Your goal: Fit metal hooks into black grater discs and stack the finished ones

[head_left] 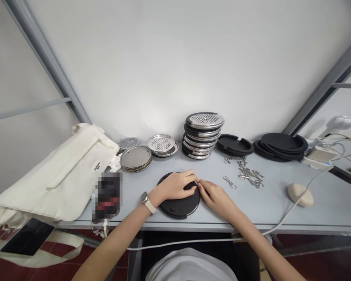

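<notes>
A black round rubber disc with a thin steel rim [179, 203] lies flat on the pale grey table [280, 210], right at the near edge in front of the person. Both hands are together on it: the left hand [174, 186], with a watch on its wrist, presses palm-down across the top, while the right hand [218, 199] pinches the far side of the rim, fingertips meeting the left's.

Just beyond stand a tall stack of perforated steel discs [204, 134] and a loose heap of metal hooks [250, 173]. Black rubber rings [280, 145] lie further right, plain steel discs [136, 158] to the left, beside a cream canvas bag [58, 175].
</notes>
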Demonstrator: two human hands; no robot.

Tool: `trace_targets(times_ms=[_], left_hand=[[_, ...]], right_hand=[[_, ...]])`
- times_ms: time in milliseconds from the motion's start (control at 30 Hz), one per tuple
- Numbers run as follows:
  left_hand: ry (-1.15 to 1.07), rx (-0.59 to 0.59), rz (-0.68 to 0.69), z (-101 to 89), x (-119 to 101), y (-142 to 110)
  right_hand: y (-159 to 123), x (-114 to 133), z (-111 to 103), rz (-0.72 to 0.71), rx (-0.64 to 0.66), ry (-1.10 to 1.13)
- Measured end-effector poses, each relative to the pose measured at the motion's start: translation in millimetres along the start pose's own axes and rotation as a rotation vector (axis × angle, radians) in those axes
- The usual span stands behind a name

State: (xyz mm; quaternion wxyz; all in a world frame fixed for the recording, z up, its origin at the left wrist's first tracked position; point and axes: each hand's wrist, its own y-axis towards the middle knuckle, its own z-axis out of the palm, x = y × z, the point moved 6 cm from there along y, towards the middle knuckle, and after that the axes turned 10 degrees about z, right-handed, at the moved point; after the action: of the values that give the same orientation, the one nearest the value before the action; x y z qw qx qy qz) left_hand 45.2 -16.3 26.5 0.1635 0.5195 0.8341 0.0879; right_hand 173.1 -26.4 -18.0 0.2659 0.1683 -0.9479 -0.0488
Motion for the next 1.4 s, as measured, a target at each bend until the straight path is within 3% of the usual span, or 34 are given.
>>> trace_targets(times_ms=[1400], left_hand=[[-0.038, -0.009, -0.052, 0.9, 3.7, 0.9]], right_hand=[[0.6, 2.3, -3.7, 0.004, -0.027, -0.001]])
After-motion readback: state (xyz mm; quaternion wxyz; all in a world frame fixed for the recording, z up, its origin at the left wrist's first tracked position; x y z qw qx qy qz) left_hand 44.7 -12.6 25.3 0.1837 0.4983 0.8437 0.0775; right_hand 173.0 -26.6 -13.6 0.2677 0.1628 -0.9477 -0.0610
